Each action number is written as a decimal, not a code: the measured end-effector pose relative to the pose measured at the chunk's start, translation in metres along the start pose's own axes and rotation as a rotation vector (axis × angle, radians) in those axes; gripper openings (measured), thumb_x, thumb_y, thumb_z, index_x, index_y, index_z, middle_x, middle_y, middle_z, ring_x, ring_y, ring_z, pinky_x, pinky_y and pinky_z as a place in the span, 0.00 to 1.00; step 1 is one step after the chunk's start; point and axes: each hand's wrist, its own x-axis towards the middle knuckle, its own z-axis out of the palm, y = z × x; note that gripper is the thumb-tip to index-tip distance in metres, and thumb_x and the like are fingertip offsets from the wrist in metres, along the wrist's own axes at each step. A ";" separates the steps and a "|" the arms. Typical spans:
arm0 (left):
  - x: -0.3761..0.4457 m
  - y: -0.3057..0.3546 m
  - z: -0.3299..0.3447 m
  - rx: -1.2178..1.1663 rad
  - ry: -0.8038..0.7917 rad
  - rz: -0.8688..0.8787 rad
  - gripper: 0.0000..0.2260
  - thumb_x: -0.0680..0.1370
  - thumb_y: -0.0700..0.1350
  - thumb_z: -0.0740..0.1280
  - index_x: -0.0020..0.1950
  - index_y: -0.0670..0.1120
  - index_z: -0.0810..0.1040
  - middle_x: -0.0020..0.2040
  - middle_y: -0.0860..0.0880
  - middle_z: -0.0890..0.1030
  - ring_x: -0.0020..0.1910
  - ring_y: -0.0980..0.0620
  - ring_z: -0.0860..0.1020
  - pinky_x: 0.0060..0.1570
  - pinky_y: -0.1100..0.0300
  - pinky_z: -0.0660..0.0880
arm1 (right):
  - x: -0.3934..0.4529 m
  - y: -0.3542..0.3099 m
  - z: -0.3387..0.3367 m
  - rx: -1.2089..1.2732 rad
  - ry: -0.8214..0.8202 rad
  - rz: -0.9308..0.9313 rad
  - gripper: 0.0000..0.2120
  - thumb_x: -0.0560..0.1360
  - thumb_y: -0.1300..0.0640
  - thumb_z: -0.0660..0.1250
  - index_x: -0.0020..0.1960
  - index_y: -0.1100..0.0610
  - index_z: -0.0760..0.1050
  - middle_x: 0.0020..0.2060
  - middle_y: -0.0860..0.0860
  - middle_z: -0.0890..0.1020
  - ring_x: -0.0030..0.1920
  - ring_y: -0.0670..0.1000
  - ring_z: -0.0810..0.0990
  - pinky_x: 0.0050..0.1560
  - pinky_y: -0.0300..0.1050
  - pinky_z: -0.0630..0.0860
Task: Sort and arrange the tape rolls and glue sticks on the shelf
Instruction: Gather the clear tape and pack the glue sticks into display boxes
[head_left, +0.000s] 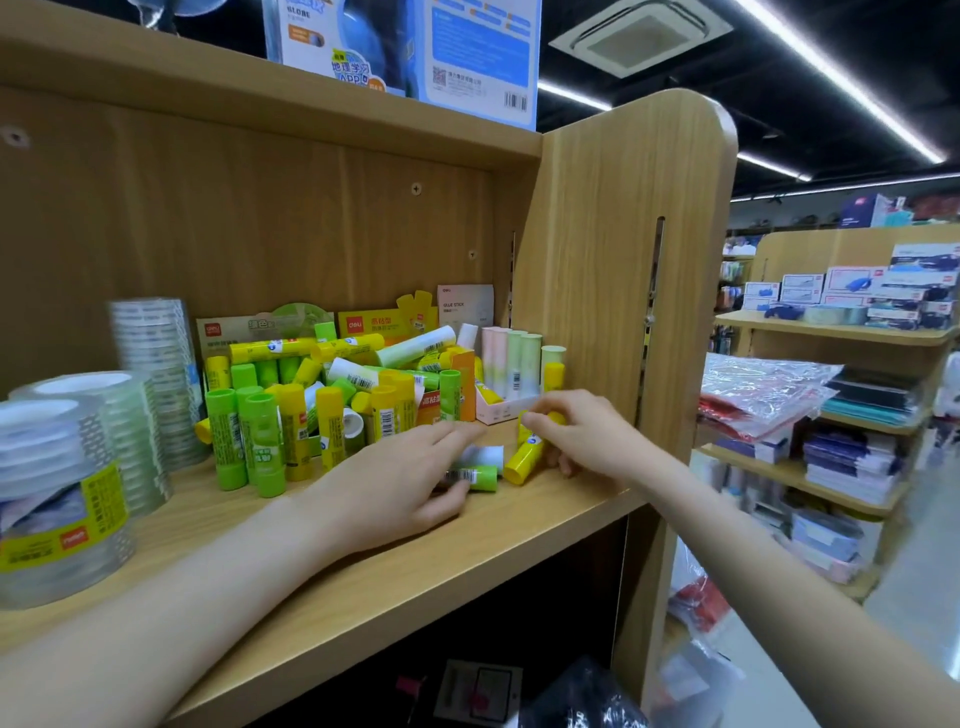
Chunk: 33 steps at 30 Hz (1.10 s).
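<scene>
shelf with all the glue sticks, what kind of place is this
Most likely a stationery shop. The wooden shelf holds many barcoded glue sticks and stacked tape rolls, a boxed globe sits on top, and another display shelf carries boxed goods.

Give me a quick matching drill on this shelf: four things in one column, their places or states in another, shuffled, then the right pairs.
Things:
1. tape roll stacks
2. pastel glue sticks
3. yellow glue stick
4. green glue stick

Places or states:
A. lying on the shelf board under the left hand
B. standing upright in the white box by the side panel
C. lying under the right hand
D. at the shelf's left end

Pairs: 1-D, 2-B, 3-C, 4-A
</scene>
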 end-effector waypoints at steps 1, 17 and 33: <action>0.000 0.001 0.000 -0.031 -0.023 -0.033 0.28 0.76 0.58 0.51 0.74 0.48 0.61 0.69 0.51 0.69 0.66 0.55 0.69 0.62 0.66 0.64 | -0.001 0.001 0.005 -0.007 0.008 -0.013 0.07 0.78 0.51 0.61 0.48 0.52 0.75 0.36 0.50 0.78 0.31 0.45 0.76 0.35 0.37 0.72; 0.019 0.014 0.005 -0.062 -0.097 0.004 0.27 0.76 0.62 0.49 0.72 0.55 0.65 0.73 0.55 0.64 0.72 0.58 0.58 0.69 0.63 0.51 | 0.031 0.019 -0.006 -0.230 0.320 -0.123 0.21 0.75 0.55 0.66 0.68 0.53 0.67 0.62 0.53 0.66 0.43 0.51 0.73 0.54 0.52 0.74; 0.022 0.015 0.008 -0.065 -0.040 -0.148 0.26 0.79 0.51 0.57 0.75 0.49 0.53 0.68 0.51 0.68 0.65 0.55 0.67 0.58 0.65 0.63 | 0.031 0.009 0.006 0.041 0.218 -0.407 0.18 0.70 0.59 0.73 0.59 0.54 0.75 0.47 0.41 0.74 0.46 0.45 0.75 0.49 0.43 0.78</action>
